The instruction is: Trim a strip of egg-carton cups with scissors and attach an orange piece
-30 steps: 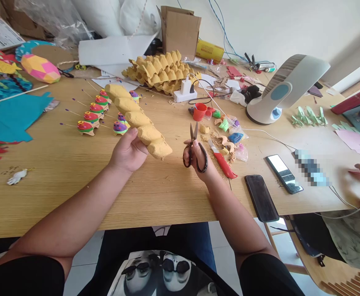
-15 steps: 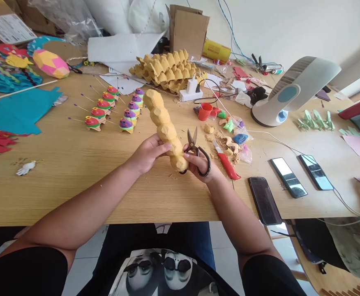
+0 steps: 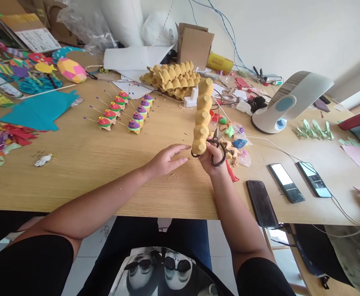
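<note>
**Yellow Carton Strip and Scissors: Right-Hand Hold**

All positions refer to the yellow carton strip (image 3: pixel 203 111). On the worktop (image 3: pixel 137 193), a black phone (image 3: pixel 261 203) lies nearest, to the right of the strip. A second phone (image 3: pixel 286 183) and a third phone (image 3: pixel 314 179) lie farther right. A red handle (image 3: pixel 231 170), partly hidden, lies right of the strip's near end.

The left hand (image 3: pixel 166 161) is empty, fingers extended and thumb apart, just left of the near end. The right hand (image 3: pixel 212 160) grips the near end and also carries the scissors (image 3: pixel 216 140); finger placement behind the strip is hidden. The scissors are immediately right of the strip, blades apart.

Coloured lumps (image 3: pixel 239 143) lie right of the strip. Left of it stand two rows of painted carton cups: the purple row (image 3: pixel 138 114) closer, the red row (image 3: pixel 109 114) beyond. A white fan (image 3: pixel 280 102) stands well to the right. Behind and left of the strip are stacked yellow cartons (image 3: pixel 175 78), then a cardboard box (image 3: pixel 195 45).
</note>
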### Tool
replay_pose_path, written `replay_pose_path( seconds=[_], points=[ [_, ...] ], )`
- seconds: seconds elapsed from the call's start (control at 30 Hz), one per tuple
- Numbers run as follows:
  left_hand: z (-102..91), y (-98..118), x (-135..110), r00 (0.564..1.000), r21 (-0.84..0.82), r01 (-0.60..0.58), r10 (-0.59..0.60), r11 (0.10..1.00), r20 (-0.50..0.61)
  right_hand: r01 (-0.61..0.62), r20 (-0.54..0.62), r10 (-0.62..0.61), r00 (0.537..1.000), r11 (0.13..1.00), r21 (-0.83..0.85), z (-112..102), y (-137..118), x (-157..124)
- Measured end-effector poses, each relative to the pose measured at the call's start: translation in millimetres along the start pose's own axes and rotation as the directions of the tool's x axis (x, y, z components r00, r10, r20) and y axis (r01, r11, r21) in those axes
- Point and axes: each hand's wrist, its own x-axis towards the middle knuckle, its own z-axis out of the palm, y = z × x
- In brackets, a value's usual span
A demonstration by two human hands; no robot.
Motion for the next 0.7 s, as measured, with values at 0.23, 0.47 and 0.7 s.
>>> replay_pose_path(
  seconds=[0.23, 0.47, 0.7],
  points=[
    [-21.3, -28, 5, 0.988, 0.596, 0.134, -0.150, 0.791, -0.023, 0.074, -0.038, -0.073, 0.997, 0.996, 0.052, -2, -5, 1],
    [-46.4, -41, -6, 0.885, 0.792, 0.390, -0.429, 0.471, -0.181, 0.088, -0.090, -0.083, 0.992, 0.995, 0.054, -1, -5, 2],
    [-34.6, -44, 21, 0.942, 0.813, 0.185, -0.335, 0.552, 0.014, 0.111, -0.086, -0.105, 0.991, 0.991, 0.070, 1, -7, 4]
  ],
)
